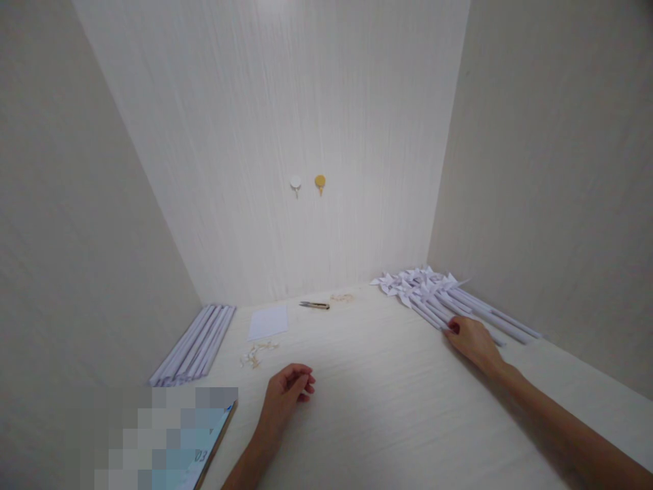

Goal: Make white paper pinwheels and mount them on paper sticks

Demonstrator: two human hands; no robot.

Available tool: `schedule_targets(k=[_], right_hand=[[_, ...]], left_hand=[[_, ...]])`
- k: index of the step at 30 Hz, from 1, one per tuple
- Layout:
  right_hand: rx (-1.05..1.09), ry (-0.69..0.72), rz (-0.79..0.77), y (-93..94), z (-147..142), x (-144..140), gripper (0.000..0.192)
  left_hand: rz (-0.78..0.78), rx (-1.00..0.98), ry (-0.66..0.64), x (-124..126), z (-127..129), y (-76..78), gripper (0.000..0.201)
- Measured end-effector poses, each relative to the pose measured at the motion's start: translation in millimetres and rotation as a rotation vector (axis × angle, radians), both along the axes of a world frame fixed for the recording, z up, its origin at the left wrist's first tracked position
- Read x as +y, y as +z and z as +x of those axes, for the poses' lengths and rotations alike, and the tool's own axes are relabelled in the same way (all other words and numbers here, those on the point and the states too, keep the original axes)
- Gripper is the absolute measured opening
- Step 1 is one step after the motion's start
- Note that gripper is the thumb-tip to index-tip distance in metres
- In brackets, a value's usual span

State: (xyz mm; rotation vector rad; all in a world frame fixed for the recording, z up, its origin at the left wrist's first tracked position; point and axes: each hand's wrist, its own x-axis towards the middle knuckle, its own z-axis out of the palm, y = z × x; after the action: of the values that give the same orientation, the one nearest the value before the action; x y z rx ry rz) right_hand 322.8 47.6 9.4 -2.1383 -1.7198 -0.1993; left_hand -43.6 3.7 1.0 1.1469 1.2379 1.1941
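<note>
My right hand [475, 341] is at the near end of a white paper pinwheel's rolled stick [427, 316], its thumb and fingers closed on it. That pinwheel lies at the edge of a pile of white paper pinwheels [418, 284], their folded heads pointing to the back wall. Over the middle front of the table, my left hand [290, 389] is loosely curled with its fingertips a little apart and nothing visible in them. Nearest to it are small pale scattered pieces [254, 356], too small to name surely.
Rolled white paper sticks [196, 346] lie in a row at left. Beside them are square white paper sheets [268, 322], thread snips [315, 305] and more small pale bits [341, 298]. A partly blurred screen device [217, 435] sits front left. Two hooks [320, 182] are on the back wall.
</note>
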Motion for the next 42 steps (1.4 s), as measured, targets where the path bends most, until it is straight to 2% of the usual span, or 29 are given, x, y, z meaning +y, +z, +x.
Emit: schedule_targets(k=[10, 17, 19, 21, 24, 25, 26, 31, 35, 42], right_hand=[[-0.018, 0.035, 0.004, 7.3, -1.2, -4.5, 0.018], [0.030, 0.070, 0.053, 22.1, -13.1, -5.9, 0.017], [0.083, 0.157, 0.065, 23.3, -28.7, -7.9, 0.014], [0.205, 0.314, 0.063, 20.2, -52.8, -9.8, 0.015], [0.297, 0.456, 0.018, 9.3, -100.8, -11.4, 0.015], [0.442, 0.526, 0.001, 5.3, -118.3, -11.6, 0.014], [0.580, 0.571, -0.007, 1.5, -135.6, -11.7, 0.014], [0.746, 0.724, -0.044, -9.8, -203.7, -13.9, 0.012], [0.764, 0.781, -0.062, -12.2, -221.9, -15.5, 0.011], [0.818, 0.778, -0.126, -12.6, -219.5, -16.0, 0.010]], left_hand=[[-0.001, -0.005, -0.008, -0.7, -0.3, 0.5, 0.015], [0.008, 0.005, -0.012, -0.6, 0.1, -1.0, 0.016], [0.015, 0.013, -0.010, -0.4, -0.1, -1.5, 0.016], [0.014, 0.021, -0.019, 0.0, -0.2, -1.7, 0.018], [0.011, 0.022, -0.027, 0.1, 0.6, -1.1, 0.020], [0.017, 0.020, -0.025, -0.3, 1.2, -0.6, 0.020], [0.022, 0.022, -0.028, -1.0, 1.9, 0.0, 0.020], [0.054, 0.034, -0.031, -4.1, 4.8, 0.7, 0.023], [0.064, 0.011, -0.064, -3.2, 4.5, -2.9, 0.023], [0.034, 0.037, -0.080, -4.2, 4.5, -1.6, 0.020]])
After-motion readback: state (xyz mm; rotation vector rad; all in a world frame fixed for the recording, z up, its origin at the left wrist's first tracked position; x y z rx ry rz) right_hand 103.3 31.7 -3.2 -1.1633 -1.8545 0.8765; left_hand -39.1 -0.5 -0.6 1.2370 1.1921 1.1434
